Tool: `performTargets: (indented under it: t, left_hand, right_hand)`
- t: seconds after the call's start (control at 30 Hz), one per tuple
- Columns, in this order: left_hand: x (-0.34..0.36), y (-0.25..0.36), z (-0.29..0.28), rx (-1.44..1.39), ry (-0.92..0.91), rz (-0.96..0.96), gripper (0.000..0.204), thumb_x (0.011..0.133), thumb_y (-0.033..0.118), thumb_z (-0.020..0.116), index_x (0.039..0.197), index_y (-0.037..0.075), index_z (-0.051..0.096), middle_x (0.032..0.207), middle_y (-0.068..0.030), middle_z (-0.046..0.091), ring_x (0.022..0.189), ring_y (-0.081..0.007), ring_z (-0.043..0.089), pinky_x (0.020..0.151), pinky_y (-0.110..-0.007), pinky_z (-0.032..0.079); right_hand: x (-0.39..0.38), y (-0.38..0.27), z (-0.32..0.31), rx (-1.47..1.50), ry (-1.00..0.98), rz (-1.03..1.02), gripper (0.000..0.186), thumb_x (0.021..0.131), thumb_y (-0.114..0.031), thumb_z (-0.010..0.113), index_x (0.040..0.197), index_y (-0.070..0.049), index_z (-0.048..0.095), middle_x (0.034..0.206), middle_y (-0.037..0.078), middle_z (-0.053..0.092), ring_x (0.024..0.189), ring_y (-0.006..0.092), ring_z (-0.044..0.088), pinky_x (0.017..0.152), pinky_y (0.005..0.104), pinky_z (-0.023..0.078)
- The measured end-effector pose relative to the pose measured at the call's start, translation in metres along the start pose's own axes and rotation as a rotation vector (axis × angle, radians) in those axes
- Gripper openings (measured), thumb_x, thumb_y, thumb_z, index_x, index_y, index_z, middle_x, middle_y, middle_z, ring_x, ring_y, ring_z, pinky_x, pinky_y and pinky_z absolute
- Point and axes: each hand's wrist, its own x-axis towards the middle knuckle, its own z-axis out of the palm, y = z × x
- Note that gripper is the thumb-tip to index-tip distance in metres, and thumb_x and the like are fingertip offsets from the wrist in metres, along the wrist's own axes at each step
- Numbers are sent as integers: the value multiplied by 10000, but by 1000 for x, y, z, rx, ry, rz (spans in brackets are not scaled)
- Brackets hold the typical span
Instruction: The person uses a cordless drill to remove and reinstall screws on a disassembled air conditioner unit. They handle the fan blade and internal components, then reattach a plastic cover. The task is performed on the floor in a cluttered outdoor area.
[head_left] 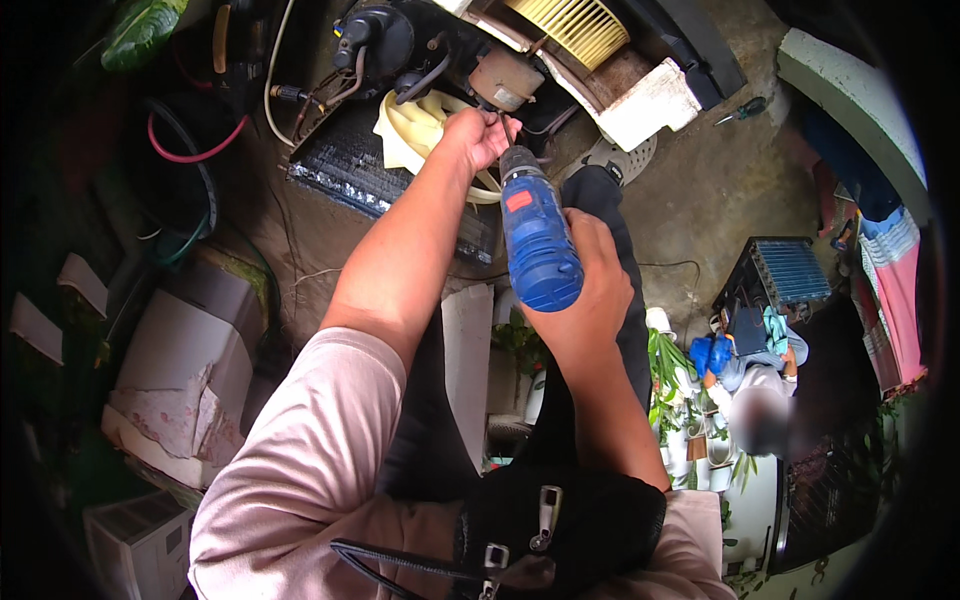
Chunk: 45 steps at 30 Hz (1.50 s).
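My right hand [598,275] is wrapped round the grip of a blue cordless drill [540,235], which points away from me. Its long bit [506,130] reaches toward a rusty, brownish fan motor [505,78]. Close by the bit's tip, the fingers of my left hand [483,138] are curled together; what they hold, if anything, is hard to see. A cream plastic fan [415,125] lies partly under my left forearm, over a dark finned coil [350,185]. A black compressor [380,38] with bent pipes stands beyond the fan.
A yellowish blower wheel [575,30] sits in a white foam housing [650,105] at the far side. Right of it lies a screwdriver [742,112]. At right, another person [760,395] works beside a finned coil unit [785,272]. Boxes [185,360] and a dark bucket [185,180] stand left.
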Motion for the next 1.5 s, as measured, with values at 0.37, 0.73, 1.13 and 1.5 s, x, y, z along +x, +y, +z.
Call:
performTargets:
  t: [0.37, 0.73, 1.13, 1.5]
  left_hand:
    - [0, 3, 7, -94, 108, -11, 198, 1041, 13, 437, 1169, -101, 537, 1011, -277, 676, 923, -435, 741, 778, -513, 646]
    - [3, 4, 15, 89, 125, -55, 187, 1052, 100, 498, 1094, -60, 585, 856, -198, 705, 723, -306, 736, 616, -401, 642]
    - [-47, 17, 16, -184, 304, 398, 54, 948, 19, 500, 994, 39, 519, 649, -92, 524, 456, -201, 547, 473, -344, 544]
    - [-31, 32, 3, 61, 355, 317, 78, 971, 58, 546, 928, 17, 597, 826, -111, 604, 657, -212, 624, 564, -335, 581]
  right_hand:
    - [-4, -13, 1, -54, -141, -22, 396, 787, -315, 796, 966, -35, 580, 950, 172, 628, 816, 457, 658, 680, 522, 519]
    - [-8, -13, -2, -143, -169, -148, 319, 821, -191, 708, 1059, -17, 587, 1054, 174, 631, 819, 418, 672, 698, 482, 542]
    - [-16, -27, -39, 72, -129, -202, 364, 790, -75, 770, 1124, 6, 652, 1109, 190, 684, 947, 415, 697, 807, 418, 574]
    - [-7, -14, -13, 63, -148, -247, 393, 751, -84, 771, 1104, 8, 627, 1091, 186, 671, 910, 419, 693, 763, 438, 570]
